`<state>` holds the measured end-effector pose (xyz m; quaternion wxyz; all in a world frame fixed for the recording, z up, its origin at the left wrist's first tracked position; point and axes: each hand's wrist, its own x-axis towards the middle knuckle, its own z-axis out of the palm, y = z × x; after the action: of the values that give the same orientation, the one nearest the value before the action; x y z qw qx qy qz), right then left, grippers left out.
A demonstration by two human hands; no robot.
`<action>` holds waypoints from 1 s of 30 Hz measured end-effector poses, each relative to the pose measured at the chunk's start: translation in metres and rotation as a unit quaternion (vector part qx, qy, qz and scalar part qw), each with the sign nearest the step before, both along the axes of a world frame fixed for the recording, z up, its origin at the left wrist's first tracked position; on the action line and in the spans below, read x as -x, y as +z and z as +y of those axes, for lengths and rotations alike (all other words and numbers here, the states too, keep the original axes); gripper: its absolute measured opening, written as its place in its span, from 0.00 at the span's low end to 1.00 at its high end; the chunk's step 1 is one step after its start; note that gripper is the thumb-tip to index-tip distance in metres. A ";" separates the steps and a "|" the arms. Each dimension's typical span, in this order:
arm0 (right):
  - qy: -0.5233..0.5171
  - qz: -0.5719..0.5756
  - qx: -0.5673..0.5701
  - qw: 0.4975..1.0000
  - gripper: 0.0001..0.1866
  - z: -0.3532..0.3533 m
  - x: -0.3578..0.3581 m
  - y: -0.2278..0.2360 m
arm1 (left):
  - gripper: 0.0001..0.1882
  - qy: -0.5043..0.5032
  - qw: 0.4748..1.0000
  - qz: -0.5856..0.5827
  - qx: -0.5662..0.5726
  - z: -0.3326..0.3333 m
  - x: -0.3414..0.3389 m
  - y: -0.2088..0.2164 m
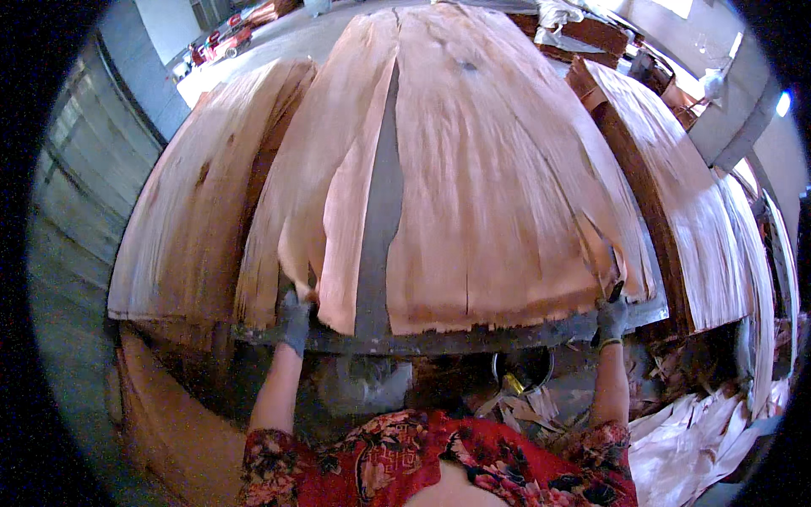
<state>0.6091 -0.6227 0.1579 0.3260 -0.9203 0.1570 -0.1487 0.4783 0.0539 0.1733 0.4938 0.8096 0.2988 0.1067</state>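
Note:
Long, thin sheets of wood veneer (pixel 481 203) lie before me on a grey board (pixel 378 220), which shows through a long tapering gap between two of them. At the near left edge my left hand (pixel 294 323), in a grey glove, closes on the curled-up corner of the left veneer sheet (pixel 317 186). My right hand (pixel 612 318), gloved too, is closed at the near right corner. A small dark thing (pixel 616 291) sticks up from its fingers; I cannot tell what it is. Beside it a split strip of veneer (pixel 598 241) curls upward.
Veneer stacks flank the board on the left (pixel 182 211) and right (pixel 688 194). Below its front edge are a round container (pixel 541 372) with a yellow thing in it and veneer scraps (pixel 701 444). A corrugated wall (pixel 76 194) rises at left; a red vehicle (pixel 232 40) stands far off.

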 end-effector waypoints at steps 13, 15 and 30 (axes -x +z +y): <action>0.050 0.040 -0.260 0.964 0.17 0.022 0.083 -0.030 | 0.12 -0.041 0.988 -0.017 0.149 -0.027 0.064 -0.021; 0.088 0.024 -0.304 0.948 0.11 0.000 0.097 -0.065 | 0.12 -0.074 0.978 0.059 0.186 -0.028 0.062 -0.004; -0.007 0.003 -0.579 0.815 0.04 0.077 0.078 -0.005 | 0.49 -0.381 0.807 -0.002 -0.451 -0.239 -0.027 0.001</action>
<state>0.5307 -0.5459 0.1530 0.7971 -0.5609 0.2218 -0.0297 0.5057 -0.1849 0.1744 0.0742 0.9899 -0.1162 0.0344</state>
